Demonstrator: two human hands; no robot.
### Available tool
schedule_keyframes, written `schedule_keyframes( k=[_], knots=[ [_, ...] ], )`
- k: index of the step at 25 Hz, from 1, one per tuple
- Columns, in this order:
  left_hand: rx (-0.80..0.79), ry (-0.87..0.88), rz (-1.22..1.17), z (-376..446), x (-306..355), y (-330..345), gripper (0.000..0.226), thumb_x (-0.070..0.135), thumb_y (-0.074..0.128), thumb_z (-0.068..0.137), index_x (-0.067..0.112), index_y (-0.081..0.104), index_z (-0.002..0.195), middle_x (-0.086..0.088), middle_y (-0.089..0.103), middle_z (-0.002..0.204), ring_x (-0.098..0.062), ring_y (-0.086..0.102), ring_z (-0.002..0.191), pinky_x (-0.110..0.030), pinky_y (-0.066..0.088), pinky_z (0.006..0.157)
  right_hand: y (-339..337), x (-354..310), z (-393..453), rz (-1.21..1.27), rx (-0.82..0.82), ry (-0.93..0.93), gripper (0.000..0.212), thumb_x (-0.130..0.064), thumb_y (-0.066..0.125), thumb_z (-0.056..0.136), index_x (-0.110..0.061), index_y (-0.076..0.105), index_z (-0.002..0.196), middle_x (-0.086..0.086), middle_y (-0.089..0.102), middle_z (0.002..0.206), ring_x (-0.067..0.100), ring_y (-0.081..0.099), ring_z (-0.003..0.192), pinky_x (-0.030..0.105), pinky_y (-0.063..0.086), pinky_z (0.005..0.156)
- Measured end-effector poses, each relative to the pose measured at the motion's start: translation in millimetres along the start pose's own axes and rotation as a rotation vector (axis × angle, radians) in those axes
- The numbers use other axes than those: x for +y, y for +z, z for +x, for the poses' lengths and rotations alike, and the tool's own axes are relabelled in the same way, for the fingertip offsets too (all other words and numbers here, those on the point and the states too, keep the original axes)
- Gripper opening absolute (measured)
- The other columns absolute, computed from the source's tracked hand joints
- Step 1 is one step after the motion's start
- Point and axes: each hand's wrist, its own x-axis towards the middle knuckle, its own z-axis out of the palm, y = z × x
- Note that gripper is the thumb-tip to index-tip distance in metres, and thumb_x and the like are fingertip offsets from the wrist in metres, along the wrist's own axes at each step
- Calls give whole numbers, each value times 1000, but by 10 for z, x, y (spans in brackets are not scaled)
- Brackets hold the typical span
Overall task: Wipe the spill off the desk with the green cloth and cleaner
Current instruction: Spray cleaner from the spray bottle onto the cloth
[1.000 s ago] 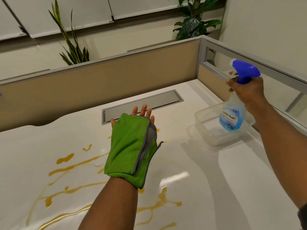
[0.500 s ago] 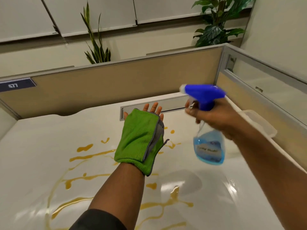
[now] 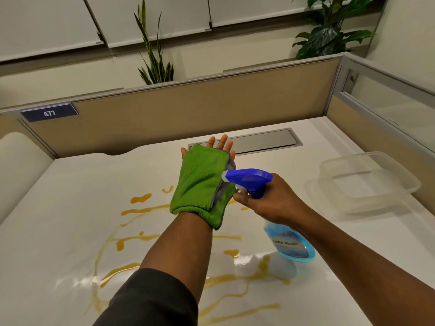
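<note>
White desk [image 3: 70,231], amber spill [image 3: 141,210] unwiped. Left hand [image 3: 211,149] flat, open under green cloth [image 3: 200,182]; right hand [image 3: 268,201] gripping cleaner [image 3: 249,178]. Spray lightly, nozzle near cloth.

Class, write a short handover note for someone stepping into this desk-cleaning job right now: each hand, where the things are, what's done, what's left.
Left hand: flat, palm up, raised over the desk, green cloth draped on it.
Right hand: gripping the spray bottle, nozzle at the cloth.
Spill: yellow streaks across the desk, unwiped.
Done: cloth and cleaner in hand.
Left: spray, then wipe the spill.
</note>
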Motion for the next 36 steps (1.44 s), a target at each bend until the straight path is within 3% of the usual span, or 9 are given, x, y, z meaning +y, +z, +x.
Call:
schedule_keyframes(
  k=[3,7,12,15,20,25,27,30,36],
  knots=[
    [-28,-2,-15,-4,-14,-34,95,85,17,78,13,47,132,-19,55,133,-37,50,124,-52,30,108,-20,30,49,20,50,20,24,-37,70,83,-19,57,89,11,63,74,25,61,72,40,54,75],
    [-13,9,-8,21,-35,-69,96,86,18,77,13,49,131,-19,58,130,-38,53,121,-53,37,102,-5,53,16,-65,12,-18,25,-41,69,83,-20,57,90,-3,56,63,11,53,63,30,48,68],
    [-35,-16,-36,13,-12,-94,95,85,17,78,13,47,133,-19,54,133,-38,51,122,-53,35,104,31,103,-2,-58,34,-15,26,-41,69,83,-21,55,93,-4,56,67,11,55,66,30,49,70],
    [-68,-36,-66,-11,-32,-54,94,84,20,78,13,47,133,-19,54,135,-38,49,125,-53,31,107,-2,136,48,5,110,3,24,-39,70,83,-21,56,91,0,60,68,14,59,67,32,51,69],
    [-45,-61,-90,-14,-126,34,92,83,20,79,9,51,126,-23,56,128,-41,47,125,-55,35,100,-8,199,198,-11,190,33,29,-40,70,83,-17,57,95,7,64,77,21,62,74,35,53,72],
    [-3,-81,-198,-47,-150,139,92,80,17,83,2,50,120,-27,40,145,-46,30,140,-60,34,100,-33,249,287,33,253,67,28,-36,70,84,-12,59,93,12,66,80,23,62,75,41,56,78],
    [-14,-80,-197,-50,-142,131,92,80,17,83,4,48,123,-26,40,146,-45,30,140,-61,41,95,-18,244,315,82,253,68,30,-37,71,83,-10,62,93,13,67,78,25,64,73,43,58,78],
    [5,-44,-219,-70,-138,127,89,78,20,84,6,42,132,-24,36,150,-44,31,140,-56,35,100,54,205,331,101,241,43,28,-36,71,82,-10,64,89,13,68,74,26,66,70,46,58,75],
    [22,10,-154,-76,-40,13,89,80,20,83,9,45,132,-22,45,143,-41,40,135,-53,33,106,214,181,297,82,217,34,31,-41,71,80,-12,64,88,10,67,72,24,65,68,47,58,73]
  ],
)
